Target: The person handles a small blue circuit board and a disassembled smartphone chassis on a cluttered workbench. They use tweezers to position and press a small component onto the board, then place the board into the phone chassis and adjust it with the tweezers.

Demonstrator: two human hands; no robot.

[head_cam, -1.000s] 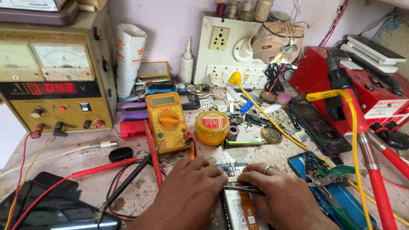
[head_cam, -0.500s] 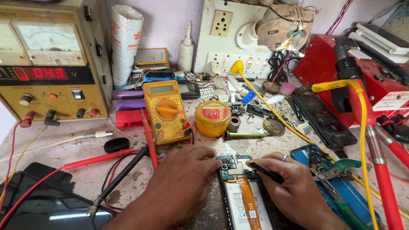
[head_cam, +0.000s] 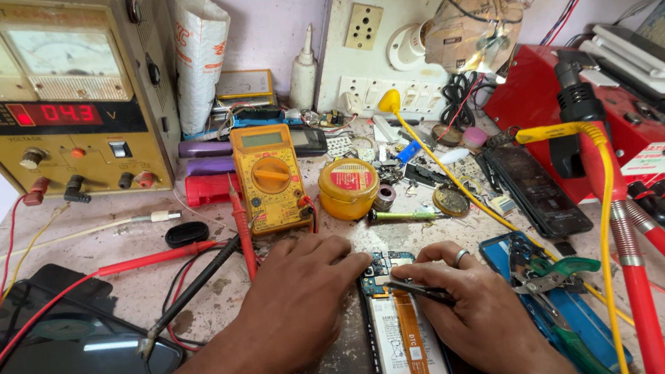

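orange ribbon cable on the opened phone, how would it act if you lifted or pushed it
The orange ribbon cable looks thin and flat over the battery, so probably floppy and very light. Likely easy to crease or tear. The right hand works beside it with tweezers, the left hand steadying the phone.

Both forearms come in from the lower edge and meet near the middle. The left hand (head_cam: 298,302) lies palm down, its fingers lightly curled and pointing to the right, with the knuckles raised. The right hand (head_cam: 471,303) is also palm down, its fingers bent inward toward the left hand, and a ring sits on one finger. The fingertips seem pinched together, though this is hard to see.
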